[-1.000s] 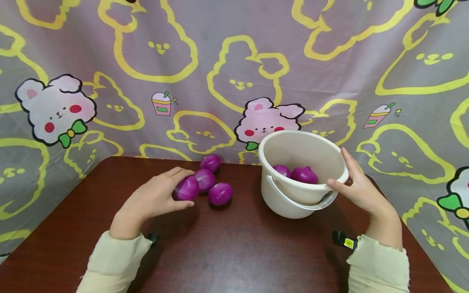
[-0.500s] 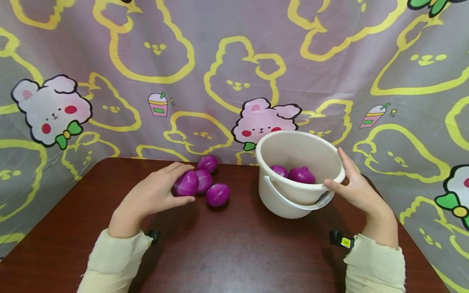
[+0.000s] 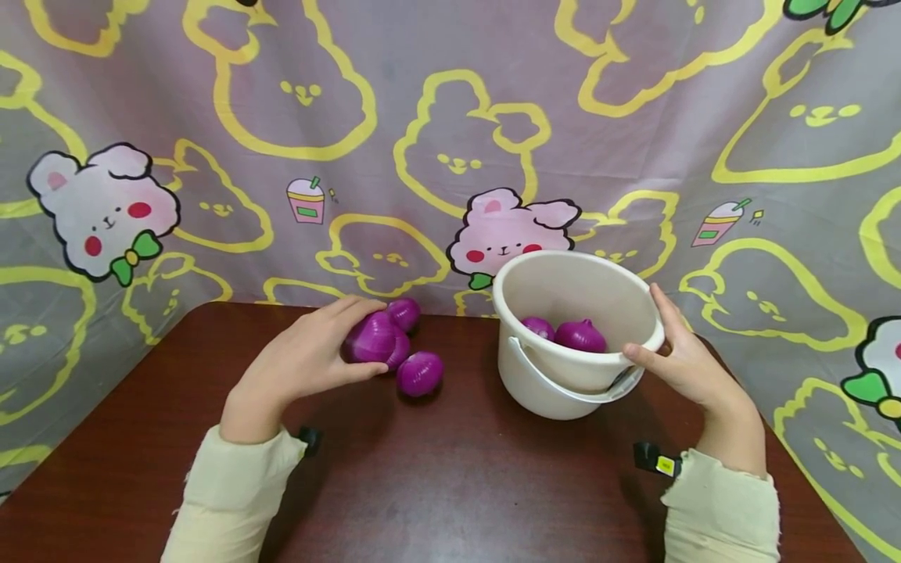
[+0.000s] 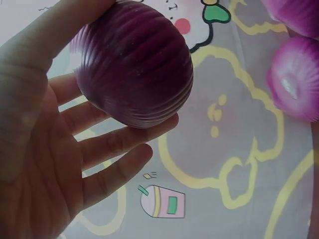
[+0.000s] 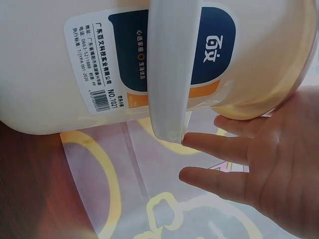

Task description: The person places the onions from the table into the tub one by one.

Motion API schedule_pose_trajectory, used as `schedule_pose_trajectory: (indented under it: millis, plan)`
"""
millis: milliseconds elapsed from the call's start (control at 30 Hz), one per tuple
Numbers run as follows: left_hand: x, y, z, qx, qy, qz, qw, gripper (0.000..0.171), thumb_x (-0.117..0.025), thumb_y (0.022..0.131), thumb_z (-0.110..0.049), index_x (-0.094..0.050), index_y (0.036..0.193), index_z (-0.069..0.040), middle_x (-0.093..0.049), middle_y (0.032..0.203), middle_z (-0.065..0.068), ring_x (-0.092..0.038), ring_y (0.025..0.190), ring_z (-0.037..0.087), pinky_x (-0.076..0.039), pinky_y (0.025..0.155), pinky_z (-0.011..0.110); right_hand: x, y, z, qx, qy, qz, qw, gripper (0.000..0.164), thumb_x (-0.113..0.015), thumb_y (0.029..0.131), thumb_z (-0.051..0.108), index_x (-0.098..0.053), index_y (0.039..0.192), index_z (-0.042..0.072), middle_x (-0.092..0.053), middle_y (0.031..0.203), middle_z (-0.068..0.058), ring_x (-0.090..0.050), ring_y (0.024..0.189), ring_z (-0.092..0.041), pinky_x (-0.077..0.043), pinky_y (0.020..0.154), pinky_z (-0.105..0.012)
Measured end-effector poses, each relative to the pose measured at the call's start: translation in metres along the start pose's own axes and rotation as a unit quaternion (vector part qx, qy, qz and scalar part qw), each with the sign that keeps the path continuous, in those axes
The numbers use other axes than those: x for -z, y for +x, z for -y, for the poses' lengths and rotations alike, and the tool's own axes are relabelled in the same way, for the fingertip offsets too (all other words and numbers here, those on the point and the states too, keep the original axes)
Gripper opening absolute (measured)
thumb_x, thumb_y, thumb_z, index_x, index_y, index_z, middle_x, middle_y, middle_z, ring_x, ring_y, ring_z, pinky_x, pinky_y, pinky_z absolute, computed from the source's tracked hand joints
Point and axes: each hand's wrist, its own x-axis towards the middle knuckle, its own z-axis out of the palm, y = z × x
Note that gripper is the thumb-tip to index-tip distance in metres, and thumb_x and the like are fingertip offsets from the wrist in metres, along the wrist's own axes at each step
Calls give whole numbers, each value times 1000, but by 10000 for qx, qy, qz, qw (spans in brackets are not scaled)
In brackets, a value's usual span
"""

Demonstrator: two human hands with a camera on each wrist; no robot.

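My left hand [image 3: 299,360] holds a purple onion [image 3: 369,338] between thumb and fingers; its ribbed skin fills the top of the left wrist view. Partly hidden behind it is a second onion [image 3: 400,348], and I cannot tell whether the two touch. Another onion [image 3: 404,313] lies farther back, and one [image 3: 420,374] sits just to the right. At the right stands a white bucket [image 3: 538,391], tilted in view, with two purple onions [image 3: 580,336] visible inside. My right hand [image 3: 690,363] grips its rim on the right side, thumb over the edge, other fingers outside.
A dark brown wooden table [image 3: 450,469] carries everything. Close behind its far edge hangs a patterned curtain [image 3: 394,180]. The bucket's handle [image 5: 172,69] hangs down across a label [image 5: 107,59] on its outer wall.
My left hand has moved slightly up and to the right with the held onion, which now covers more of the onion behind it. The right hand and bucket stay put.
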Motion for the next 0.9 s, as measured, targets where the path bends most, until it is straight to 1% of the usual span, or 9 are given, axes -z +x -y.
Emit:
schedule_pose_trajectory:
  millis: [167,267,367,533,767,900]
  plan:
    - [3,5,-4,-59,-52,24,10000,75,-85,74,-46,-55,137,-19,-60,130,3,-63,108,23,-57,90,43,-1,0,-1,-8,25,5,10000,102,-64,92,32,11,159,18,4,164,-25,-18,138,-53,-26,103,-79]
    - [4,7,-6,-96,-104,32,9999,76,-85,74,-45,-55,138,-19,-60,130,4,-63,108,23,-57,90,43,-1,0,-1,-8,19,6,10000,102,-64,92,32,11,159,19,5,164,-24,-18,138,-53,-27,102,-79]
    - [4,11,-6,-147,-280,5,9995,76,-86,74,-45,-55,138,-19,-60,129,3,-62,108,21,-57,89,41,-1,0,0,-17,0,4,10000,103,-64,92,33,12,159,18,5,164,-25,-18,138,-53,-29,102,-78]
    - [5,17,-8,-222,-533,-70,9983,75,-85,75,-44,-55,138,-19,-60,128,1,-61,108,18,-57,88,39,-1,1,1,1,19,18,10000,102,-64,92,32,11,159,17,6,165,-24,-16,140,-52,-26,103,-79]
    - [7,25,-17,-134,-647,-124,9977,75,-86,73,-45,-55,137,-22,-59,129,-3,-60,109,15,-58,88,37,-1,0,1,-25,9,-9,10000,103,-64,92,34,11,159,18,4,164,-24,-17,139,-52,-27,102,-79]
    - [9,31,-23,-298,-691,-191,9970,75,-86,74,-45,-54,137,-21,-58,132,-2,-59,113,17,-58,89,39,-1,0,1,-28,54,0,10000,103,-64,91,32,12,159,19,4,164,-24,-18,138,-52,-29,102,-78]
